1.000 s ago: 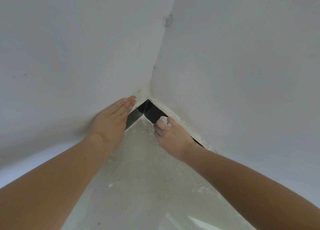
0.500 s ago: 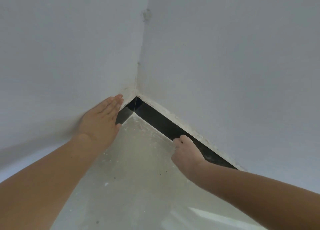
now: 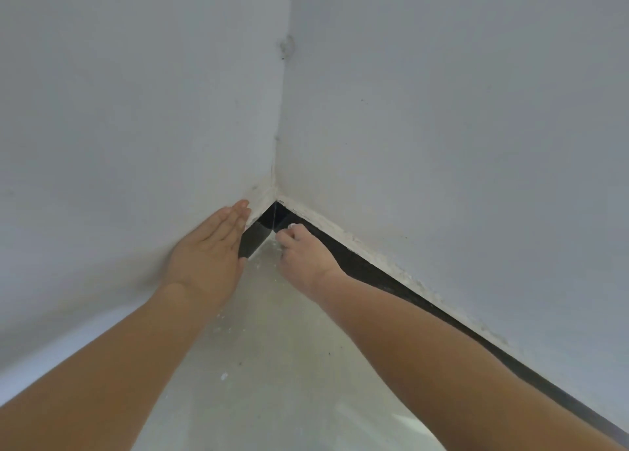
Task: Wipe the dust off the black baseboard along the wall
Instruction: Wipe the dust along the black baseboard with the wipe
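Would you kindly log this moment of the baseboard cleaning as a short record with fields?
place: room corner, two white walls, pale floor
baseboard: black, runs along the foot of both walls
left hand: flat, fingers straight, pressed on the left wall
right hand: fingers curled round a small white wad, at the baseboard beside the corner
debris: white specks on the floor near the corner
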`<state>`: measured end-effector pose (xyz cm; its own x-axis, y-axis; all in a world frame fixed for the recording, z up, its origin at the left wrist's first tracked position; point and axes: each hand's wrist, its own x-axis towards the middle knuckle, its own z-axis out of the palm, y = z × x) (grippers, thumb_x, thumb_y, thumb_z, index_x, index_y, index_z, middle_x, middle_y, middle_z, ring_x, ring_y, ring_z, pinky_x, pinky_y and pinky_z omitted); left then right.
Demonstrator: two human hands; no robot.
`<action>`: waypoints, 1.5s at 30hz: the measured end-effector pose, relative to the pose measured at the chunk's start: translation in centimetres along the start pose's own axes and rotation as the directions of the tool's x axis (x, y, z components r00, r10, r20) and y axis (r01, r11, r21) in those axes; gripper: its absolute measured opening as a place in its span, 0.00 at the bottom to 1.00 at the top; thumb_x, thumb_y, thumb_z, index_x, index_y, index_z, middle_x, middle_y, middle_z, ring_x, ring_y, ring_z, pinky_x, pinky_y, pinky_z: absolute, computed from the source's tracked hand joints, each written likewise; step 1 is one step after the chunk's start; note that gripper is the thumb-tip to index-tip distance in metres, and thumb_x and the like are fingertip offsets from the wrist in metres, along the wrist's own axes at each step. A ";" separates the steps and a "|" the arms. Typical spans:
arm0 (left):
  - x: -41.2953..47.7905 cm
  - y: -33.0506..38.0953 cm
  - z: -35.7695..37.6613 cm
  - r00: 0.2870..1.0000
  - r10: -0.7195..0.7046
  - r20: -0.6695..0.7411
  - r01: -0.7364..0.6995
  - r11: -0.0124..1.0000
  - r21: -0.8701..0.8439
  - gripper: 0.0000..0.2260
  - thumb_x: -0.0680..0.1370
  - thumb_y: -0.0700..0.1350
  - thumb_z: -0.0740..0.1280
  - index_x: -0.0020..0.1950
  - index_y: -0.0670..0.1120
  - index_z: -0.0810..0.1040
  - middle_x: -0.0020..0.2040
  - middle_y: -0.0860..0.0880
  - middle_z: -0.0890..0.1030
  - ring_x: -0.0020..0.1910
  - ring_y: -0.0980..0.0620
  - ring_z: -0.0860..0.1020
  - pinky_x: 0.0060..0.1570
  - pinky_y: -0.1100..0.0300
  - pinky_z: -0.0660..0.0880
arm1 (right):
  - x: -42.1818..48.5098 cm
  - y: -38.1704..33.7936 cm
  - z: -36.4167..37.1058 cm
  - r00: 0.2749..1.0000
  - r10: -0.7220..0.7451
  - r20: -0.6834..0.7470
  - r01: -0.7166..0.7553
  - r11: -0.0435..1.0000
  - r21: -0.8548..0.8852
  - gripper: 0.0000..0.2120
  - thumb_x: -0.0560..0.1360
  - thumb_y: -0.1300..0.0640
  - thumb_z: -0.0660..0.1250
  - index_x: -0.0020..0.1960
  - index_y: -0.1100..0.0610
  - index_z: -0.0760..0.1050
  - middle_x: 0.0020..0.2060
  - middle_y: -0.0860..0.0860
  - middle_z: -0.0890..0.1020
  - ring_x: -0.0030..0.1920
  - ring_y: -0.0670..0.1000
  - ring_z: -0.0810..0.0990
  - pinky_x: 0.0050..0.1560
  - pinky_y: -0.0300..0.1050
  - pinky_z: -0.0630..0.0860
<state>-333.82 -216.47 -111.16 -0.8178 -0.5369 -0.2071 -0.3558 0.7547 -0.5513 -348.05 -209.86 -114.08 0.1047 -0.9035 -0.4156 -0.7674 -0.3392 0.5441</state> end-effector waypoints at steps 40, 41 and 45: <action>5.5 4.5 -8.6 0.780 -0.151 -0.607 -0.135 0.907 -0.399 0.30 0.81 0.53 0.48 0.75 0.44 0.35 0.76 0.45 0.34 0.76 0.44 0.39 0.74 0.51 0.43 | -16.3 -0.8 8.3 0.985 0.075 0.153 -0.085 0.995 0.060 0.09 0.74 0.62 0.64 0.51 0.56 0.81 0.48 0.51 0.81 0.59 0.57 0.64 0.54 0.49 0.63; 5.6 4.4 -8.6 0.779 -0.146 -0.610 -0.137 0.909 -0.393 0.30 0.81 0.53 0.49 0.75 0.44 0.36 0.76 0.44 0.36 0.76 0.44 0.40 0.74 0.51 0.44 | -17.0 -1.2 9.0 0.979 0.075 0.188 -0.092 0.992 0.081 0.10 0.74 0.62 0.64 0.51 0.56 0.82 0.49 0.52 0.81 0.59 0.57 0.64 0.54 0.50 0.63; 5.6 4.6 -8.7 0.795 -0.143 -0.589 -0.123 0.913 -0.388 0.30 0.82 0.53 0.49 0.75 0.43 0.37 0.76 0.43 0.36 0.76 0.45 0.37 0.74 0.51 0.41 | -18.1 -2.6 8.7 0.944 0.080 0.319 -0.159 0.960 0.230 0.10 0.74 0.61 0.64 0.51 0.53 0.81 0.47 0.48 0.80 0.57 0.56 0.67 0.56 0.51 0.66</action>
<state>-343.98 -212.73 -107.83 -0.8658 -0.3132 0.3904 -0.4003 0.9015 -0.1646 -353.40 -190.33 -114.31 -0.1643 -0.7971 -0.5811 -0.8990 -0.1214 0.4208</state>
